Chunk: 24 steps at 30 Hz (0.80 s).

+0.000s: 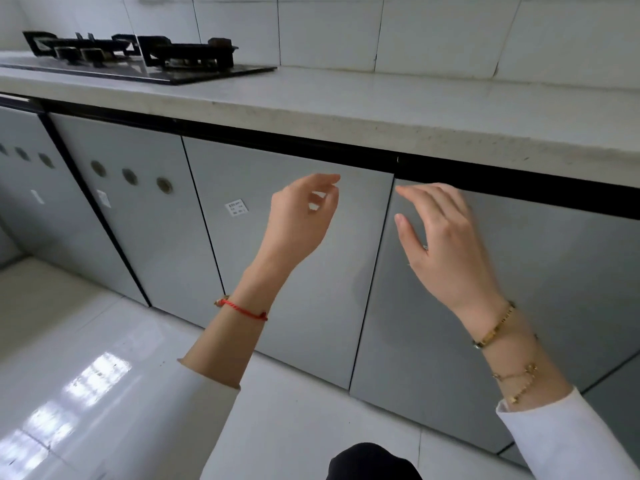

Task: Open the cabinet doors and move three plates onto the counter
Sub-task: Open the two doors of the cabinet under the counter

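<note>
Doors come first, and that step is only just in hand: both grey cabinet doors under the counter [398, 109] look shut, meeting at a thin dark seam between the two hands. Left hand [299, 220] is raised in front of the left door [287, 271], near its top right corner, fingers loosely curled with thumb and forefinger apart and nothing between them. Right hand [446, 244] is up at the right door [519, 306], fingers spread and empty, the fingertips [403, 191] at or just short of the door's top left corner by the seam; whether they touch it I cannot tell. No handles show on either door, so the next move likely calls for hooking fingertips over each top edge, in the dark gap under the counter, and swinging the doors outward, left one to the left, right one to the right. Plates are nowhere in view, presumably behind these doors. Counter above is bare on the right, a good landing place, with a black gas stove [138, 60] far off to the left
</note>
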Each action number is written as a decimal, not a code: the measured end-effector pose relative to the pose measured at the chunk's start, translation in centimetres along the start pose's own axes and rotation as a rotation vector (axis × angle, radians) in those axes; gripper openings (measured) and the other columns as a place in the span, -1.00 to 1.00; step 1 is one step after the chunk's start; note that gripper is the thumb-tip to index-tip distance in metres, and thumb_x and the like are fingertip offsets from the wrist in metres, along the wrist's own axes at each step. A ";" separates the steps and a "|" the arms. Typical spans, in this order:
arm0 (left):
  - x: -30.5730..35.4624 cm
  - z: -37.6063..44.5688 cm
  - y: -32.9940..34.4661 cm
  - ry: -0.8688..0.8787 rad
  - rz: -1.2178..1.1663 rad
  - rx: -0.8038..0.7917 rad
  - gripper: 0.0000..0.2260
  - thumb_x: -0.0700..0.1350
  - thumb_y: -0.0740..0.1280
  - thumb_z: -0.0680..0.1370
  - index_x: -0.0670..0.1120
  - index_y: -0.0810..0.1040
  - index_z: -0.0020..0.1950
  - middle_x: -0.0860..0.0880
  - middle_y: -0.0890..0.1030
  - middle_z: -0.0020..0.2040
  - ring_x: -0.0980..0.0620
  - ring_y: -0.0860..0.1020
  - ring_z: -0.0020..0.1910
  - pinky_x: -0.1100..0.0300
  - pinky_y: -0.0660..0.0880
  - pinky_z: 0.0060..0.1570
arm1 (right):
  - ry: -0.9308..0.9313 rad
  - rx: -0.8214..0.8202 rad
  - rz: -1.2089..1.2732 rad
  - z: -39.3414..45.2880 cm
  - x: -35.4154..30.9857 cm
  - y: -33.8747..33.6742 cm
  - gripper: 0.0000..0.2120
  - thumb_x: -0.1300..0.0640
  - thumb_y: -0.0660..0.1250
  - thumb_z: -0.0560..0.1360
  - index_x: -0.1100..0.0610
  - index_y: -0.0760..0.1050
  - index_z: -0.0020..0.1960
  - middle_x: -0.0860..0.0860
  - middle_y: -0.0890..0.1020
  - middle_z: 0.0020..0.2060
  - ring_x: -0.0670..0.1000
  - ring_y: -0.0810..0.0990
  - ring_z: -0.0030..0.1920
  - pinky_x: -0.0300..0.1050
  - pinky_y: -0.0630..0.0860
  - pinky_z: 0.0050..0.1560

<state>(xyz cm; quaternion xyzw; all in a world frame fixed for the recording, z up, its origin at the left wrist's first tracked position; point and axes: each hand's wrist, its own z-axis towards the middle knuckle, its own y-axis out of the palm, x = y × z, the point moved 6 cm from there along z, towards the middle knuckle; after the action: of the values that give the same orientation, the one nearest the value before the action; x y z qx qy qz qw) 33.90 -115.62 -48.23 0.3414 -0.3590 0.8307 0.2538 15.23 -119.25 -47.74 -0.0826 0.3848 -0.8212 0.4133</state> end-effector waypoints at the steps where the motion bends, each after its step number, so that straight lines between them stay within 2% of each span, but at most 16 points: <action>1: -0.3 0.5 0.2 -0.086 -0.111 0.005 -0.77 -0.11 0.27 0.59 -0.02 0.62 0.20 0.06 0.68 0.04 0.14 0.63 -0.07 0.27 0.57 -0.01 | -0.004 0.005 -0.010 0.1 -0.1 -0.1 -0.66 0.11 0.20 0.59 0.21 0.44 0.33 0.10 0.55 0.22 0.13 0.43 0.31 0.07 0.35 0.36; 3: -1.0 1.4 0.8 -0.229 -0.311 0.003 -0.77 -0.11 0.26 0.59 -0.04 0.62 0.20 0.06 0.69 0.00 0.14 0.65 -0.11 0.24 0.60 -0.06 | -0.012 0.007 -0.030 0.2 -0.1 -0.3 -0.65 0.10 0.19 0.60 0.20 0.43 0.34 0.09 0.55 0.23 0.12 0.42 0.32 0.06 0.35 0.37; 5: -1.5 2.2 1.5 -0.328 -0.455 -0.009 -0.75 -0.11 0.26 0.60 -0.07 0.59 0.24 0.06 0.69 0.00 0.13 0.64 -0.12 0.30 0.58 -0.13 | -0.014 0.012 -0.046 0.3 -0.1 -0.4 -0.64 0.09 0.18 0.60 0.19 0.42 0.35 0.08 0.54 0.25 0.11 0.41 0.33 0.05 0.35 0.37; 9: -1.5 3.2 3.3 -0.439 -0.649 -0.042 -0.72 -0.14 0.28 0.59 -0.14 0.55 0.29 0.01 0.68 0.02 0.10 0.62 -0.12 0.33 0.54 -0.18 | -0.007 0.023 -0.053 0.5 0.3 -0.4 -0.62 0.08 0.17 0.60 0.19 0.40 0.37 0.07 0.53 0.26 0.09 0.40 0.33 0.01 0.34 0.37; 16: -0.9 4.0 5.0 -0.460 -0.804 -0.073 -0.72 -0.15 0.27 0.61 -0.15 0.49 0.31 0.05 0.69 -0.02 0.15 0.63 -0.14 0.33 0.58 -0.10 | 0.030 0.012 -0.044 1.3 0.9 0.6 -0.59 0.10 0.18 0.60 0.19 0.35 0.41 0.08 0.51 0.28 0.12 0.40 0.34 0.04 0.34 0.36; 24: -0.5 3.9 5.8 -0.460 -0.956 -0.137 -0.67 -0.15 0.26 0.63 -0.24 0.45 0.37 -0.07 0.64 0.22 0.10 0.63 0.03 0.25 0.56 0.05 | 0.049 0.021 -0.055 1.5 1.5 1.1 -0.59 0.08 0.18 0.60 0.19 0.35 0.41 0.08 0.51 0.29 0.11 0.41 0.33 0.02 0.35 0.35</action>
<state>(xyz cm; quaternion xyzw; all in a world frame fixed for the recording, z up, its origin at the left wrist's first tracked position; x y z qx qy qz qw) 31.84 -122.21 -49.04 0.6229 -0.2630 0.5008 0.5404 15.61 -121.57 -47.73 -0.0688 0.3839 -0.8379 0.3819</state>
